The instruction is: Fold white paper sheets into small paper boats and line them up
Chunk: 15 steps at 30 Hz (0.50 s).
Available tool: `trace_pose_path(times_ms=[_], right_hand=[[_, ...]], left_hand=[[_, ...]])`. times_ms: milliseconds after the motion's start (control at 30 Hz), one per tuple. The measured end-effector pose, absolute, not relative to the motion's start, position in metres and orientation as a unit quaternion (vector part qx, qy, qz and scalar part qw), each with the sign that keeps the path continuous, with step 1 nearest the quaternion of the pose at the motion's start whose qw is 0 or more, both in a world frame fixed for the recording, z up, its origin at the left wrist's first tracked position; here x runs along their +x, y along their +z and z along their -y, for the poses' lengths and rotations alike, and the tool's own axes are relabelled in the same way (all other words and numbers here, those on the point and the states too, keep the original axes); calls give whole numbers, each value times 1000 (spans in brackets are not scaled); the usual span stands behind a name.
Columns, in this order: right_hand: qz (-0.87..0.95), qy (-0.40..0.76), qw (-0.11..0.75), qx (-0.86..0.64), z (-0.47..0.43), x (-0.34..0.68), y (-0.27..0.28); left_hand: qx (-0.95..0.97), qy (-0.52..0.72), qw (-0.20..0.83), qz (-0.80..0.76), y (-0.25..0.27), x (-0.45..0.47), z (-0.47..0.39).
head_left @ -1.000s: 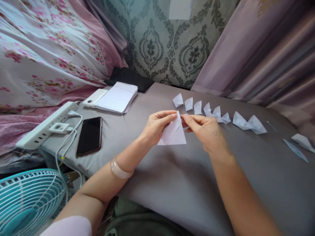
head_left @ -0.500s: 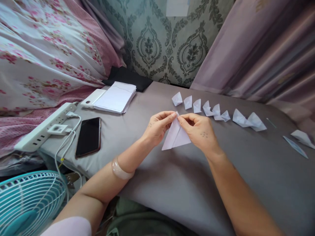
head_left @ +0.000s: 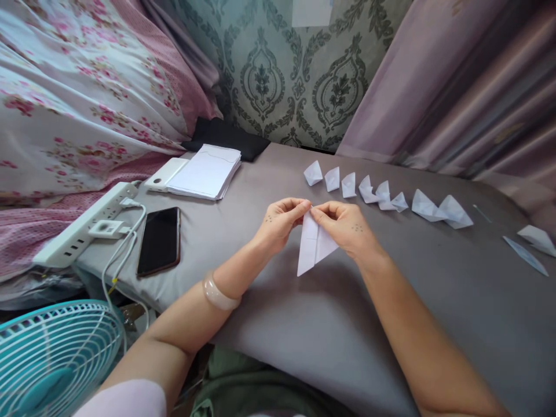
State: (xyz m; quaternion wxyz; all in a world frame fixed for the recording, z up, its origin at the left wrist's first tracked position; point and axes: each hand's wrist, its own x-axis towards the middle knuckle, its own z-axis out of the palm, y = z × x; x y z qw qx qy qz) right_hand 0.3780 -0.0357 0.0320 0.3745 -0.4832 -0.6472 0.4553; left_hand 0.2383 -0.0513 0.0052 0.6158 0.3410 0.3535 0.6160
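Observation:
A white sheet of paper folded into a triangle (head_left: 310, 246) hangs point-up between my hands, above the grey-covered surface (head_left: 269, 301). My left hand (head_left: 282, 223) pinches its top corner from the left, thumb against the paper. From the other side my right hand (head_left: 343, 223) grips the same corner and upper right edge between thumb and fingers. Both sets of fingertips nearly meet at the tip and hide it. Beyond my hands stand several folded paper boats (head_left: 348, 185) in a row, the larger ones (head_left: 428, 205) toward the right.
At the left lie a phone (head_left: 159, 240), a white power strip (head_left: 82, 226) with cables, and a stack of paper (head_left: 206, 171) on a white device (head_left: 165, 174). A turquoise fan (head_left: 56, 359) stands at lower left. Another folded paper (head_left: 537, 238) and a thin bluish piece (head_left: 525, 255) lie far right.
The folded paper has turned in my fingers, its lower left corner swinging down and to the right. Both hands still pinch the top, slightly lower than before.

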Motion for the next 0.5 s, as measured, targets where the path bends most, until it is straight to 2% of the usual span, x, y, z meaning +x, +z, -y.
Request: trace_pose_path(times_ms=[133,333,500], right_hand=[[644,469,371,-477,35,380,33],[600,558,323,-473,28,383,24],[617,528,354,-463,25,381,17]], left_hand=[[377,603,603,-361,3,234,49],[365,623,574,-386,-3,233,45],[345,618,587,-394,-6,234,44]])
